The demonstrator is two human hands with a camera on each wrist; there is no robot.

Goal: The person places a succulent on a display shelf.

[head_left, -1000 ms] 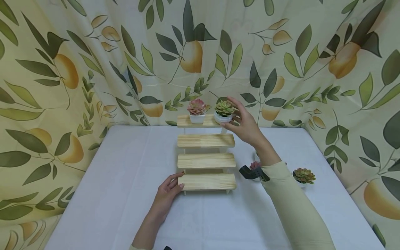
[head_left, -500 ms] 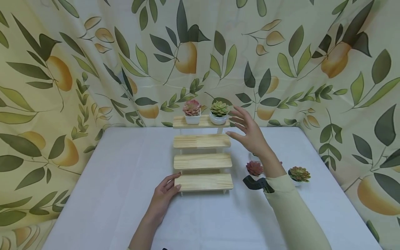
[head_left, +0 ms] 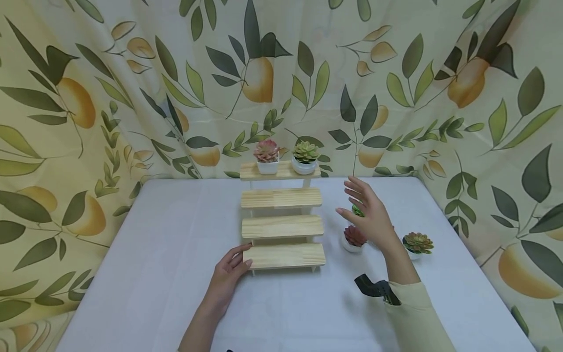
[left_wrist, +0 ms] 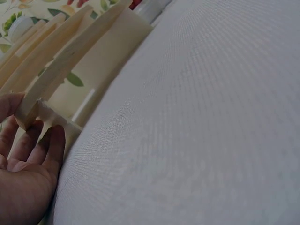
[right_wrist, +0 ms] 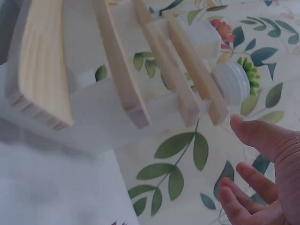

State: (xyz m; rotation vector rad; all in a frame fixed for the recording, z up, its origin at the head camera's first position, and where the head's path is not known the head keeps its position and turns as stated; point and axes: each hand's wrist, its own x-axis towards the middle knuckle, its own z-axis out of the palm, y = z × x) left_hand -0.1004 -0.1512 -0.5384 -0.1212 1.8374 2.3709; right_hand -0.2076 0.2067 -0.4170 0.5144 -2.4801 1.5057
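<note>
1. White cloth (left_wrist: 187, 140) covers the desk (head_left: 149, 274), its weave showing in the left wrist view.
2. A curtain (head_left: 321, 29) printed with leaves and orange fruit encloses the back and both sides.
3. The four-step wooden stand (head_left: 283, 227) is on the desk; a pink plant (head_left: 266, 151) and pale green plant (head_left: 305, 152) sit on its top step.
4. Left hand (head_left: 228, 276): grip pinching the bottom step's left end.
5. Right hand (head_left: 369, 215): grip loose, fingers apart, near a red plant (head_left: 354, 235) on the desk.
</note>
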